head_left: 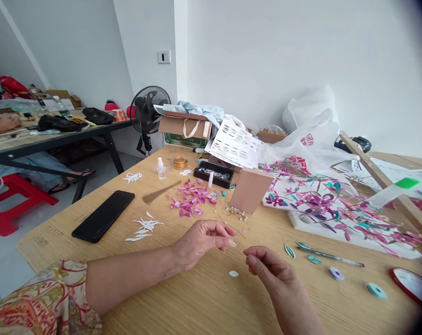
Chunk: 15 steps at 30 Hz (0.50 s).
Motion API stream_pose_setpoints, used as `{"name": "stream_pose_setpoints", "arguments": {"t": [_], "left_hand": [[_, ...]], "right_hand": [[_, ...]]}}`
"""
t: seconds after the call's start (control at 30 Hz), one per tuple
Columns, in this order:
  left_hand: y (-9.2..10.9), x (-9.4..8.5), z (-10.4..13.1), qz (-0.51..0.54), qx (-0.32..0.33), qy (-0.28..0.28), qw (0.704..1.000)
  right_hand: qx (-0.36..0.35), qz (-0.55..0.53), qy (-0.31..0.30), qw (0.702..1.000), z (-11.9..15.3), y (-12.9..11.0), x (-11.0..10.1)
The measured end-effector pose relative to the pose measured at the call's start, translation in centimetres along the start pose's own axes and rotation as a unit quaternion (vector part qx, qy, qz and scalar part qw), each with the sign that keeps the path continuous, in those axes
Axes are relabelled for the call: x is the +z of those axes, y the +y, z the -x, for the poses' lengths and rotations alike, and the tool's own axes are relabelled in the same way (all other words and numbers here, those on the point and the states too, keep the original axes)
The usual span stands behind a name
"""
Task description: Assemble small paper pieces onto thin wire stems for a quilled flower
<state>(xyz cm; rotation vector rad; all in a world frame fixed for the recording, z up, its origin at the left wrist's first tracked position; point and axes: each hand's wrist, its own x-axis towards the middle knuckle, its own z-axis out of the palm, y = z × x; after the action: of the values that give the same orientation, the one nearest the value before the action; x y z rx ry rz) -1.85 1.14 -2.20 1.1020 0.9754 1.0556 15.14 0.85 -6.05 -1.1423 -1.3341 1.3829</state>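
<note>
My left hand (207,242) pinches a small white petal-shaped piece (233,244) between thumb and fingertips, just above the wooden table. Close by on the right, my right hand (272,270) has thumb and forefinger pressed together; whatever they hold, if anything, is too fine to make out. On the tabletop between and below the hands lies a white oval cutout (233,273). Past my left wrist is a pile of slim white cutouts (146,228). Beyond the hands are loose pink petals (193,197) and pearl-tipped stems (236,214).
A black phone (103,216) lies left. Right are green leaf pieces (289,251), tweezers (331,256), ribbon spools (336,273) and pink flower sprays (322,204) on white foam. A wooden block (251,190) and black tray (214,174) stand behind. Another person's hands (7,123) show far left.
</note>
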Motion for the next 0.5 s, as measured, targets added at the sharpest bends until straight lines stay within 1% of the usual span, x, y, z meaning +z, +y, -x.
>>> {"name": "stream_pose_setpoints", "arguments": {"t": [0.13,0.23,0.3,0.37,0.43,0.5], "left_hand": [[0.20,0.16,0.10,-0.003,0.002,0.002,1.000],[0.41,0.15,0.09,-0.001,0.000,0.006,1.000],[0.47,0.05,0.04,0.001,-0.016,0.014,1.000],[0.43,-0.08,0.01,0.003,-0.049,0.009,0.999],[0.38,-0.15,0.05,0.007,-0.086,-0.011,0.996],[0.36,-0.12,0.16,0.009,-0.103,-0.025,0.994]], "right_hand": [[0.021,-0.034,-0.038,0.998,0.16,0.47,-0.01],[0.046,-0.092,-0.055,0.993,0.34,0.33,0.05],[0.053,-0.131,-0.056,0.988,0.40,0.09,0.06],[0.051,-0.149,-0.054,0.986,0.37,0.01,-0.04],[0.035,-0.124,-0.046,0.991,0.26,0.19,-0.25],[-0.007,-0.046,-0.016,0.999,0.13,0.47,-0.48]]}}
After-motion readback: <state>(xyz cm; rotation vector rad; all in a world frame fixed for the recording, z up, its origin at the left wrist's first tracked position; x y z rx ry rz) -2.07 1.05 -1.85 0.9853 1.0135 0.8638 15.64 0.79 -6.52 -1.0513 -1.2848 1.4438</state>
